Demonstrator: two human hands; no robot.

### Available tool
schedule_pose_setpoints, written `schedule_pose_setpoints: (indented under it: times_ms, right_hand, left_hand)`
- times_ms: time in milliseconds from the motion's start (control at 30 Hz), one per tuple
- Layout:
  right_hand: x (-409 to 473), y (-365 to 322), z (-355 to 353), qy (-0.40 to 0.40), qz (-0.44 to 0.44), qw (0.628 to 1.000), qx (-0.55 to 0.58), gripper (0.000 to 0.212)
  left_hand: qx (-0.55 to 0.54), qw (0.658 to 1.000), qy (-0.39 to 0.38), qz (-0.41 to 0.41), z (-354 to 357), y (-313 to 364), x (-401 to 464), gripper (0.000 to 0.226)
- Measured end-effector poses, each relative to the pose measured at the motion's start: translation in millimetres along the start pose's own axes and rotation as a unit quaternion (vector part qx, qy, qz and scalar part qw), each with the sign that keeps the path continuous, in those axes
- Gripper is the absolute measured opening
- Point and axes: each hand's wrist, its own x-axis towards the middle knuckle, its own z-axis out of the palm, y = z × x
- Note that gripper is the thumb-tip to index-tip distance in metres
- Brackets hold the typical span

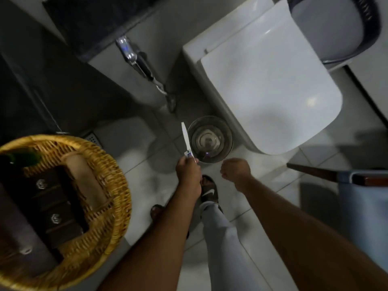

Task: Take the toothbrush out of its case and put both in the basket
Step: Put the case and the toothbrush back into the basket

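A slim white toothbrush case (185, 138) with a small blue label near its lower end points up and away from my left hand (188, 175), which grips its bottom end. I cannot tell whether the toothbrush is inside it. My right hand (235, 170) is a closed fist just to the right, apart from the case, with nothing visible in it. The woven wicker basket (117, 185) sits at the lower left, well to the left of both hands. It holds a rolled beige towel, dark boxes and a green item.
A white toilet (270, 80) with its lid down stands ahead on the right. A round metal bin (210, 139) sits on the tiled floor just beyond my hands. A chrome spray hose (144, 70) hangs on the wall. My feet in sandals are below.
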Motion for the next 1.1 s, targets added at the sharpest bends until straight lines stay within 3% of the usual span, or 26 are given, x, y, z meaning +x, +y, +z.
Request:
schedule_pose_setpoints:
  times_ms: [100, 300, 367, 533, 633, 700, 767, 867, 933, 1033, 1100]
  right_hand:
    - [-46.5, -14.2, -9.4, 0.000, -0.011, 0.998, 0.058, 0.013]
    - [-179.9, -92.7, -12.4, -0.019, -0.180, 0.976, 0.118, 0.011]
    - [-230.0, -122.7, -7.9, -0.034, -0.215, 0.965, 0.147, 0.019]
    - [-358.7, -182.6, 12.9, -0.104, -0.327, 0.922, 0.178, 0.015]
    - [-424.0, -200.8, 37.0, -0.135, -0.377, 0.909, 0.118, 0.018]
    - [-458.1, -205.4, 56.4, -0.165, -0.361, 0.916, 0.059, 0.028]
    - [-484.9, -204.9, 75.3, -0.222, -0.295, 0.929, 0.014, 0.055]
    - [-505.8, -197.2, 94.5, -0.321, -0.158, 0.934, -0.005, 0.084]
    - [-513.9, -189.4, 102.9, -0.368, -0.108, 0.923, -0.027, 0.065]
    - [-522.6, -169.7, 109.1, -0.398, -0.081, 0.913, -0.049, 0.023]
    - [-523.1, -153.8, 111.2, -0.395, -0.088, 0.914, -0.025, 0.013]
  left_hand:
    - [-0.004, 0.999, -0.020, 0.026, 5.5, 21.7, -35.6, 0.024]
    - [0.001, 0.988, -0.092, 0.126, 0.0, 94.2, -125.5, 0.027]
    - [0.003, 0.978, -0.131, 0.165, -15.8, 120.2, -159.7, 0.027]
    - [0.006, 0.929, -0.231, 0.289, -94.1, 181.5, -236.6, 0.021]
    - [0.042, 0.892, -0.253, 0.373, -163.1, 215.3, -260.1, 0.020]
    - [0.108, 0.867, -0.249, 0.419, -208.6, 231.4, -266.2, 0.018]
    - [0.170, 0.838, -0.213, 0.472, -248.6, 240.8, -267.5, 0.017]
    - [0.281, 0.755, -0.154, 0.572, -295.3, 243.1, -264.3, 0.019]
    - [0.337, 0.701, -0.112, 0.618, -318.0, 240.5, -261.4, 0.023]
    - [0.324, 0.660, -0.095, 0.672, -338.5, 233.9, -262.3, 0.030]
    - [0.299, 0.616, -0.068, 0.726, -345.0, 226.4, -263.0, 0.038]
